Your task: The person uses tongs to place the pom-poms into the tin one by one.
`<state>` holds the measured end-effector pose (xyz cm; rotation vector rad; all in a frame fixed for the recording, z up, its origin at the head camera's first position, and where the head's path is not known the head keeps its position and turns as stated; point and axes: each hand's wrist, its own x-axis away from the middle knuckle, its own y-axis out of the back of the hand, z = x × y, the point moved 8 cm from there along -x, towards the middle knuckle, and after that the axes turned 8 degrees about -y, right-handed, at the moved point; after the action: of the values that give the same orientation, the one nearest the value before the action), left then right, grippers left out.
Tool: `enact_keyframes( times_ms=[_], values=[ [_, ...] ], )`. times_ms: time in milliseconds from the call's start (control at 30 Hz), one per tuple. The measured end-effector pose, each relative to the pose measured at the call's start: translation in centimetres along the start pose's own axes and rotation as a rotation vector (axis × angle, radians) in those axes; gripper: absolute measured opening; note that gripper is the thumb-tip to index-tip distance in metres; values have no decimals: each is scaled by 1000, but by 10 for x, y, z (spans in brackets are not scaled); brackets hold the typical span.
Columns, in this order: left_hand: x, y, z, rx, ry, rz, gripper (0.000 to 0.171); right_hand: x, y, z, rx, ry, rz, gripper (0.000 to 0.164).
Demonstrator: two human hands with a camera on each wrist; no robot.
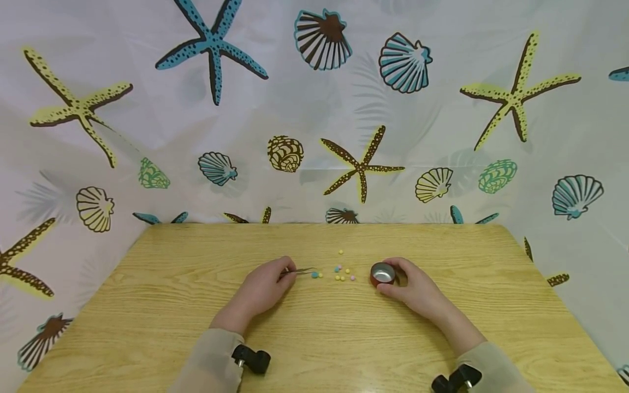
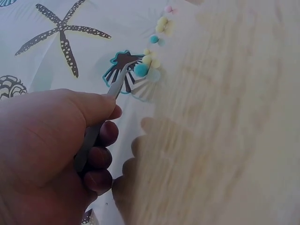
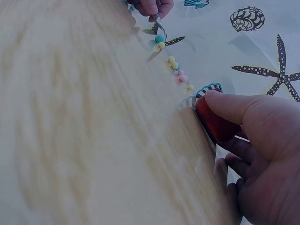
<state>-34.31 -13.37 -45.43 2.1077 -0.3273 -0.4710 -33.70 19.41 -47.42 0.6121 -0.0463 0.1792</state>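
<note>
Curved-tip metal tweezers [image 1: 302,270] are pinched in my left hand [image 1: 265,284], pointing right. Their tips lie right by a blue ball [image 2: 141,70], with a small yellow ball [image 1: 321,275] against its right side; I cannot tell whether the tips touch the blue one. My right hand [image 1: 415,286] grips a small round tin [image 3: 218,119], red outside and silver inside, between thumb and fingers. The tin stands upright on the table, its mouth facing up, and nothing shows inside. Between the hands several small yellow, pink and blue balls [image 1: 342,278] lie scattered.
The wooden table [image 1: 324,338] spans the whole front. One yellow ball [image 1: 341,252] lies farther back than the others. Behind and at both sides hangs a white cloth [image 1: 295,114] printed with starfish and shells. Each sleeve has a black camera mount [image 1: 251,358] on it.
</note>
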Motion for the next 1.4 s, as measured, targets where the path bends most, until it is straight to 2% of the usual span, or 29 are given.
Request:
enact_keyframes(
  times_ms=[567, 767, 933, 1167, 1400],
  values=[
    [3, 3, 5, -13, 18, 23, 6, 1, 0, 2, -2, -8, -1, 66],
    [1, 7, 2, -28, 3, -13, 8, 1, 0, 1, -1, 7, -5, 64],
    [-5, 12, -9, -40, -22, -62, 9, 1, 1, 0, 3, 12, -11, 65],
    [-11, 16, -40, -53, -59, -124, 7, 0, 2, 1, 2, 30, -18, 63],
    [-20, 6, -64, -46, -95, -145, 7, -3, 0, 0, 8, 28, -19, 63]
  ],
)
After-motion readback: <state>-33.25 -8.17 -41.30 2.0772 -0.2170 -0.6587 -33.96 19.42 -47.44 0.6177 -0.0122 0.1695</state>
